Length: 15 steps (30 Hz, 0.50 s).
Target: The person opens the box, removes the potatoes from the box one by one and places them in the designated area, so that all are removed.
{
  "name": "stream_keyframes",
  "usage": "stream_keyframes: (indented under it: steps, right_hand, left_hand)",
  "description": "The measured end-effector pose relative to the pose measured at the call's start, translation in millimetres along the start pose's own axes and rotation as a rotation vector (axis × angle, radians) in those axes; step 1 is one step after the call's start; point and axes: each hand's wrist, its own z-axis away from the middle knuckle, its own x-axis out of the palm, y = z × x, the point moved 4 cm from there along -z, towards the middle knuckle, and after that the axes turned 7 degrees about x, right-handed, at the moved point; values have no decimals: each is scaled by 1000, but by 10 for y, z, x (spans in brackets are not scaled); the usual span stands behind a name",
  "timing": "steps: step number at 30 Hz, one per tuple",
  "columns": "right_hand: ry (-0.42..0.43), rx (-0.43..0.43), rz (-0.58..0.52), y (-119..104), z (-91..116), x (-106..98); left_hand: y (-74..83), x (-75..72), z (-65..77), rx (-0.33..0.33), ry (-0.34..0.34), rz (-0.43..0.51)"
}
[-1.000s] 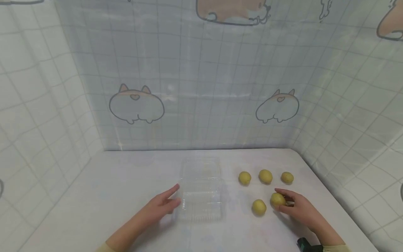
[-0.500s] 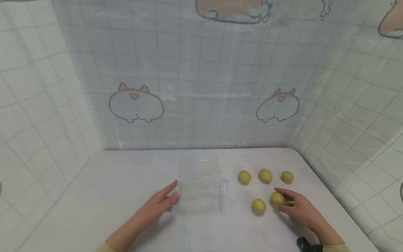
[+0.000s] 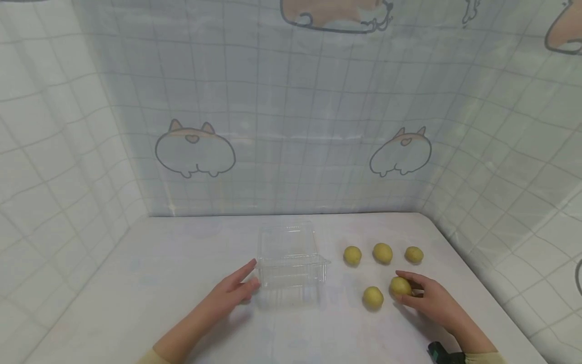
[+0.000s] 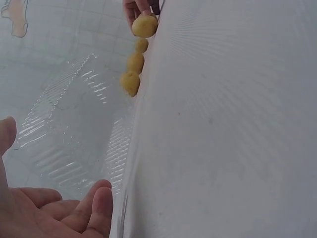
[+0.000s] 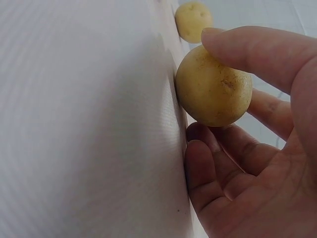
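Note:
On the right of the table, my right hand [image 3: 429,298] holds a round yellow potato [image 3: 400,286] between thumb and fingers. The right wrist view shows the thumb on top of this potato [image 5: 214,88] and fingers beneath, with the potato at the table surface. To the left, my left hand [image 3: 234,288] rests beside a clear plastic clamshell container [image 3: 291,270], fingers spread and loosely bent, holding nothing. Whether its fingertips touch the container cannot be told. The container [image 4: 74,134] is hinged, its far part lying back and its near part raised.
One loose potato [image 3: 373,298] lies just left of the held one. Behind them stand three more, a left potato [image 3: 352,256], a middle potato [image 3: 383,253] and a right potato [image 3: 414,255]. Grid-patterned curtain walls [image 3: 291,167] enclose the white table [image 3: 182,253].
The container's near part, flat toward me one second ago, has swung up and away, and then stayed there. Both hands and the held potato have barely moved.

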Motion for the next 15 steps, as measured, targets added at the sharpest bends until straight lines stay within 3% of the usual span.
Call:
stream_keyframes:
  steps: [8, 15]
  right_hand:
    - [-13, -15, -8, -7, -19, -17]
    - [34, -43, 75, -116, -64, -202]
  left_hand:
    - [-41, -42, -23, -14, -5, 22]
    - [-135, -206, -89, -36, 39, 2]
